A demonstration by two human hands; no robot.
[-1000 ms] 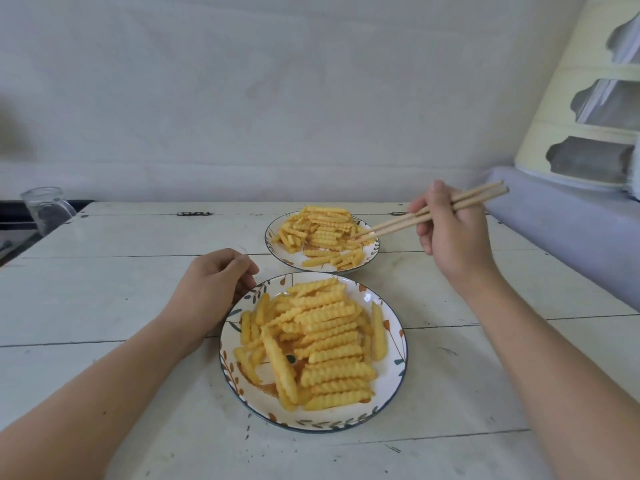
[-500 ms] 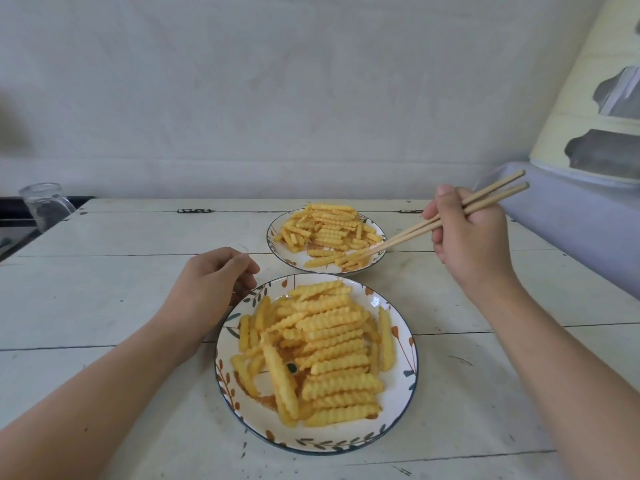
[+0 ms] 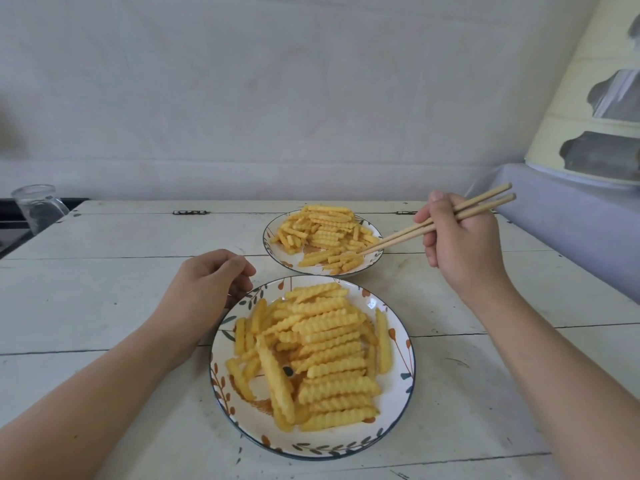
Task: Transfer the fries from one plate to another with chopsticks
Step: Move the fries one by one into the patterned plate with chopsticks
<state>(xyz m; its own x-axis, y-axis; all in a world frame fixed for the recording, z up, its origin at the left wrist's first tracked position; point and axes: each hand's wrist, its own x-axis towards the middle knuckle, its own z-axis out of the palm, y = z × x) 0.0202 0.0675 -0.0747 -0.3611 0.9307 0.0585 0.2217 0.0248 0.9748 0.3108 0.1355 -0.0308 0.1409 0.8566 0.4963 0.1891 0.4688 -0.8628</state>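
Two leaf-patterned white plates stand on the white wooden table, both heaped with yellow crinkle-cut fries. The near plate (image 3: 398,420) sits in front of me with its fries (image 3: 322,351). The far plate (image 3: 273,252) lies behind it with a smaller heap of fries (image 3: 322,232). My right hand (image 3: 464,247) grips a pair of wooden chopsticks (image 3: 408,235); their tips reach into the front right of the far heap. My left hand (image 3: 207,285) rests on the table, fingers loosely curled against the near plate's upper left rim, holding nothing.
An upturned clear glass (image 3: 38,206) stands at the table's far left corner. A white wall closes the back. To the right lie a lilac-covered surface (image 3: 575,230) and a cream shelf unit (image 3: 595,109). The table (image 3: 104,296) has plank seams.
My right hand has shifted slightly right and the chopstick tips have dropped from the far heap's right side to its front right edge. My left hand has stayed put.
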